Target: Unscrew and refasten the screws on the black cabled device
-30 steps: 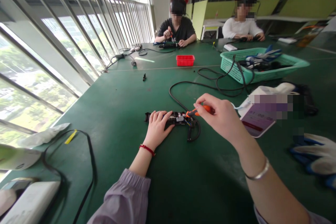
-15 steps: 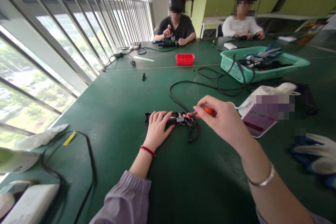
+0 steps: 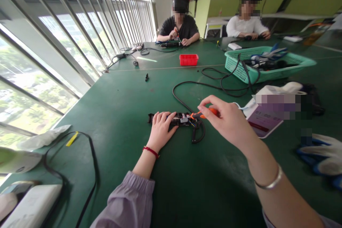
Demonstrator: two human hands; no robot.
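Observation:
My left hand (image 3: 162, 130) lies over the left part of a black corded device (image 3: 184, 120), gripping it against the table with the fingers across its top and the thumb along the near side. Its right part shows bare inner parts and thin coloured wires. My right hand (image 3: 227, 119) is closed around an orange-and-black screwdriver (image 3: 197, 115), held nearly level. The shaft points left into the exposed parts; just where its tip rests I cannot tell. A black cable (image 3: 177, 89) runs from the device's right end, beside a black curved piece (image 3: 197, 139).
A green basket (image 3: 240, 69) of tools and a red tray (image 3: 188, 60) stand farther back. At right are a phone-like display (image 3: 263, 123) and gloves (image 3: 324, 156). A small black part (image 3: 146, 77) lies beyond my left hand. Two people sit across the green table (image 3: 120, 114).
The view has shifted very slightly. Both my hands, the screwdriver and the device keep almost the same places. The hand of the person in black across the table has moved a little.

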